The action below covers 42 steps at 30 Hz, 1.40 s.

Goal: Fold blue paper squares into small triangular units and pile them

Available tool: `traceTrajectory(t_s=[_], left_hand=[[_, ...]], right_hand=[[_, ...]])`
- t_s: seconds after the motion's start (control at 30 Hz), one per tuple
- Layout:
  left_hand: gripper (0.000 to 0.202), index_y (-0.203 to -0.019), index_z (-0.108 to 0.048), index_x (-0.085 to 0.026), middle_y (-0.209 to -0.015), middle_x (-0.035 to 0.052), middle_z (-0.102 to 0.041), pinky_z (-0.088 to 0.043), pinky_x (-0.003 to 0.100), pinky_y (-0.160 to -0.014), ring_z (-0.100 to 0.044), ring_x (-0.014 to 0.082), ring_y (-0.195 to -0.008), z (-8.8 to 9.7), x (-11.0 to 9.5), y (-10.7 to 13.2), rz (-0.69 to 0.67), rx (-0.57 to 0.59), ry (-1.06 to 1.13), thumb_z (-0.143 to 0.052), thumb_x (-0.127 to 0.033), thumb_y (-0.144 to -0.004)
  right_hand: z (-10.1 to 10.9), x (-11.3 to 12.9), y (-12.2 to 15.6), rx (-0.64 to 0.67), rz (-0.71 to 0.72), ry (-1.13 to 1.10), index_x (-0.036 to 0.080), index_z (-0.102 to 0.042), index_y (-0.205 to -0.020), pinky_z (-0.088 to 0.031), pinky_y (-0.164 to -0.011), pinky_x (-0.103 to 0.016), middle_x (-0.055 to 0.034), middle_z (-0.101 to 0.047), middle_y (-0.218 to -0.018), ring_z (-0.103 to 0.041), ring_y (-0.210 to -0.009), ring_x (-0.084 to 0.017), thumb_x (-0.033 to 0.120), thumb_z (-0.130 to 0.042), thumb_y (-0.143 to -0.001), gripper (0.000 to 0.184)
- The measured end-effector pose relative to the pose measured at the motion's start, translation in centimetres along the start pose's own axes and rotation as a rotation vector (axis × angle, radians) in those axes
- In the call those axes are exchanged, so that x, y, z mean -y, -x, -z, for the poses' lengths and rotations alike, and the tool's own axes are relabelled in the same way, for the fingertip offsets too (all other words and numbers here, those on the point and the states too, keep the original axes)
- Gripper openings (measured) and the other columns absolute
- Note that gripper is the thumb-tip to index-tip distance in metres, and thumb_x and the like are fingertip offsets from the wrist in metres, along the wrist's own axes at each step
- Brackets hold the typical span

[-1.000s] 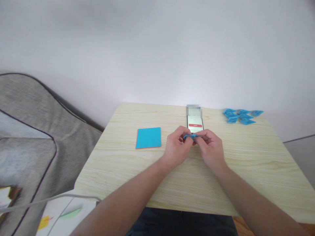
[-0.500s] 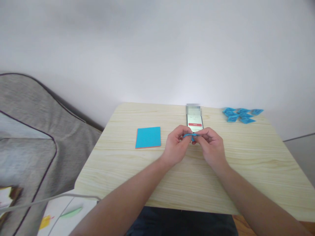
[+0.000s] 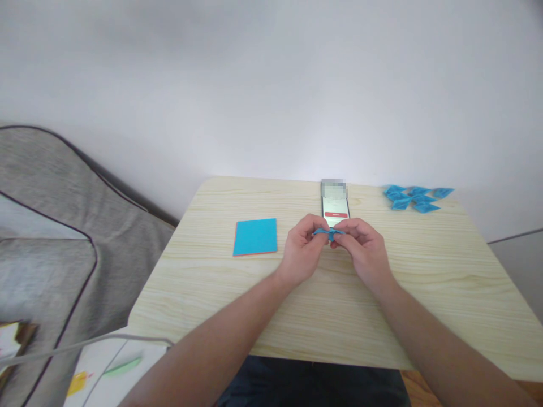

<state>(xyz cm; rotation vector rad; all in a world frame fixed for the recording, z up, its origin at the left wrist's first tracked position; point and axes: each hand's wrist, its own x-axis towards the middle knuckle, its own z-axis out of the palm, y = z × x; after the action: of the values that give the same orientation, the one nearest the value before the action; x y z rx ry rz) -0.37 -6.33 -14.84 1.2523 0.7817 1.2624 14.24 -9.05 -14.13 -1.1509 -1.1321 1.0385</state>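
My left hand (image 3: pixel 302 249) and my right hand (image 3: pixel 363 249) meet above the middle of a light wooden table (image 3: pixel 322 316). Both pinch one small folded piece of blue paper (image 3: pixel 328 233) between their fingertips, each at one end. Most of that paper is hidden by my fingers. A stack of flat blue paper squares (image 3: pixel 255 237) lies on the table to the left of my left hand. A phone (image 3: pixel 336 206) with its screen lit lies just beyond my hands.
Several folded blue paper pieces (image 3: pixel 416 198) lie in a cluster at the table's far right corner. A grey cushioned seat (image 3: pixel 51 226) stands to the left. A white cable (image 3: pixel 85 342) and papers lie low at the left. A pale wall rises behind the table.
My hands have shifted slightly away from me with the blue paper, and my fingers have drawn closer round it. Nothing else has moved.
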Motion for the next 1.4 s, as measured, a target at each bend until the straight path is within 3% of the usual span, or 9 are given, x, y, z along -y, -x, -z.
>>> traceTrajectory(t_s=[0.2, 0.5, 0.7, 0.93, 1.13, 1.4], left_hand=[[0.007, -0.087, -0.065, -0.018, -0.077, -0.002, -0.063, -0.047, 0.023, -0.068, -0.059, 0.0101, -0.071, 0.3, 0.3, -0.2, 0.048, 0.039, 0.126, -0.063, -0.013, -0.083], [0.004, -0.087, -0.066, -0.019, -0.084, -0.0004, -0.063, -0.05, 0.026, -0.073, -0.059, 0.0122, -0.078, 0.4, 0.0, -0.1, 0.015, 0.05, 0.053, -0.065, -0.016, -0.083], [0.006, -0.09, -0.062, -0.02, -0.084, -0.0002, -0.064, -0.046, 0.027, -0.073, -0.06, 0.0141, -0.08, 0.5, -0.8, 0.3, -0.053, 0.098, -0.11, -0.065, -0.017, -0.086], [0.014, -0.104, -0.067, -0.021, -0.093, 0.0014, -0.069, -0.044, 0.028, -0.077, -0.059, 0.0143, -0.084, 0.7, -0.6, 0.3, -0.111, 0.021, -0.374, -0.068, -0.027, -0.091], [0.012, -0.092, -0.07, -0.019, -0.086, 0.0016, -0.071, -0.044, 0.029, -0.075, -0.059, 0.014, -0.079, 0.8, -0.6, -0.1, -0.069, 0.008, -0.346, -0.07, -0.032, -0.091], [0.015, -0.094, -0.073, -0.02, -0.086, 0.0019, -0.071, -0.045, 0.03, -0.076, -0.059, 0.0148, -0.079, 1.0, -0.4, -0.2, -0.067, 0.012, -0.299, -0.073, -0.035, -0.089]], right_hand=[[0.3, 0.1, -0.1, 0.004, 0.024, 0.01, 0.024, -0.073, -0.089, -0.053, -0.066, -0.029, 0.0017, -0.072, -0.072, -0.067, -0.066, -0.014, 0.021, -0.076, -0.081, 0.009], [0.8, -0.1, -0.1, 0.073, -0.027, -0.05, 0.023, -0.071, -0.091, -0.055, -0.065, -0.032, 0.0002, -0.071, -0.074, -0.066, -0.066, -0.016, 0.031, -0.078, -0.083, 0.013], [0.6, 0.3, -0.3, 0.044, -0.005, -0.014, 0.023, -0.068, -0.091, -0.055, -0.068, -0.03, 0.0015, -0.071, -0.074, -0.066, -0.067, -0.014, 0.027, -0.081, -0.078, 0.019], [0.9, 0.0, -0.2, 0.0, 0.036, 0.012, 0.023, -0.068, -0.1, -0.056, -0.077, -0.03, -0.0014, -0.076, -0.089, -0.069, -0.081, -0.016, 0.024, -0.082, -0.079, 0.026], [1.3, 0.0, -0.3, -0.01, 0.047, 0.096, 0.023, -0.074, -0.104, -0.057, -0.081, -0.035, -0.0043, -0.078, -0.098, -0.07, -0.086, -0.018, 0.031, -0.082, -0.08, 0.026], [1.5, 0.1, -0.5, -0.014, 0.031, 0.133, 0.025, -0.078, -0.092, -0.058, -0.08, -0.036, -0.0025, -0.078, -0.088, -0.071, -0.082, -0.019, 0.036, -0.081, -0.081, 0.016]])
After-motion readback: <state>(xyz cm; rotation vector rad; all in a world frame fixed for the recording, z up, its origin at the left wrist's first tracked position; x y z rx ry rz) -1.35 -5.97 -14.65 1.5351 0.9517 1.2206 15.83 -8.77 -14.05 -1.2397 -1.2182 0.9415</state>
